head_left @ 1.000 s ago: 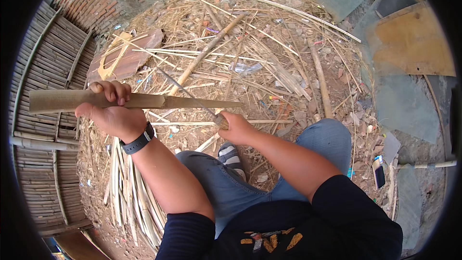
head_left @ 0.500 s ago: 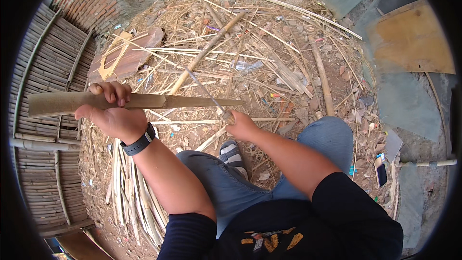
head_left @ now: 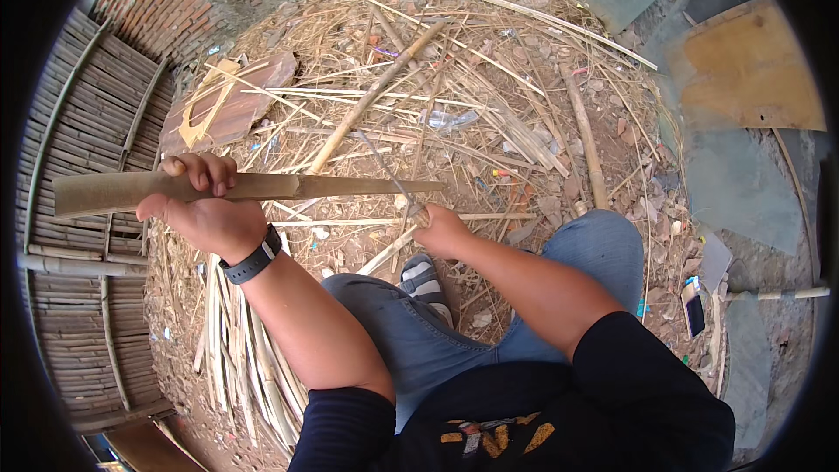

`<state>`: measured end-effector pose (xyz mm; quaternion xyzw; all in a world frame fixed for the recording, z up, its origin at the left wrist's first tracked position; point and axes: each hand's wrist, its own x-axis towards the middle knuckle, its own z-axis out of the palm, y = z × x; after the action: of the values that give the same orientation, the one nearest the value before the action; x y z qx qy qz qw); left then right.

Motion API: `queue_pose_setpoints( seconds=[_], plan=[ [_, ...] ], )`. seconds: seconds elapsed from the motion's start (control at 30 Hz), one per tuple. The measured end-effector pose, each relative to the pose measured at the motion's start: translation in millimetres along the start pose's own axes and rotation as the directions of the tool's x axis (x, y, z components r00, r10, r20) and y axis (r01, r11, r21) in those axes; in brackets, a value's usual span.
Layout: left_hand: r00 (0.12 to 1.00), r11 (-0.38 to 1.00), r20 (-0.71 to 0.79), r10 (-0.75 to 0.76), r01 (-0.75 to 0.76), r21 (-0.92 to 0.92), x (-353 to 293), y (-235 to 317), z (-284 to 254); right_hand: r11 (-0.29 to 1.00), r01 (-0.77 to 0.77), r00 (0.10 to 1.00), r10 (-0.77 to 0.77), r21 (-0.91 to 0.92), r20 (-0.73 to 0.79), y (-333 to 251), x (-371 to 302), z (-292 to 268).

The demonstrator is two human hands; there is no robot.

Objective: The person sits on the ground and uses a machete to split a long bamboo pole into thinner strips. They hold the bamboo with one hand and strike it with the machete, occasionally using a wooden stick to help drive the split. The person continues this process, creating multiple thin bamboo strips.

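My left hand [head_left: 208,220] is wrapped round a split length of bamboo [head_left: 284,185], held level above the ground. Its broad end is at the left, and it narrows past a node to a thin end at the right. In my right hand [head_left: 444,232] is the handle of a long, thin-bladed knife [head_left: 379,160]. The blade slants up and to the left, across the bamboo's narrow end. Whether its edge touches the bamboo, I cannot tell.
Bamboo strips [head_left: 245,358] lie heaped beside my left leg. Poles [head_left: 584,140], splints and rubble litter the ground ahead. A slatted bamboo wall [head_left: 70,149] stands at the left, and grey sheets [head_left: 743,183] lie at the right near a phone [head_left: 693,310].
My right hand has shifted slightly right and toward me. The knife's tip has swung a little to the right, so the blade stands steeper. My left hand and the bamboo are nearly still.
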<state>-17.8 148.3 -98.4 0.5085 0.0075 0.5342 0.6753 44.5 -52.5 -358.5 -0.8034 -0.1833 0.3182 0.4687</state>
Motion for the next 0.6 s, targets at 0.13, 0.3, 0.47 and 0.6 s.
queue_pose_setpoints(
  seconds=[0.13,0.3,0.47,0.6],
  plan=[
    [0.999,0.999,-0.021,-0.029,0.028,-0.033,3,0,-1,0.973,0.217,0.974,-0.221,0.077,0.046,-35,-17,-5],
    [1.000,1.000,0.007,-0.014,0.014,-0.028,0,-1,2,0.995,0.093,0.995,-0.094,-0.034,-0.036,-2,1,0],
    [0.999,0.998,-0.016,-0.032,0.031,-0.052,2,-1,-4,0.986,0.165,0.986,-0.165,-0.014,0.015,-15,-6,-6],
    [1.000,1.000,-0.014,-0.016,0.016,-0.027,1,-1,0,0.986,0.164,0.986,-0.164,-0.021,0.009,-8,1,-6]
  ],
)
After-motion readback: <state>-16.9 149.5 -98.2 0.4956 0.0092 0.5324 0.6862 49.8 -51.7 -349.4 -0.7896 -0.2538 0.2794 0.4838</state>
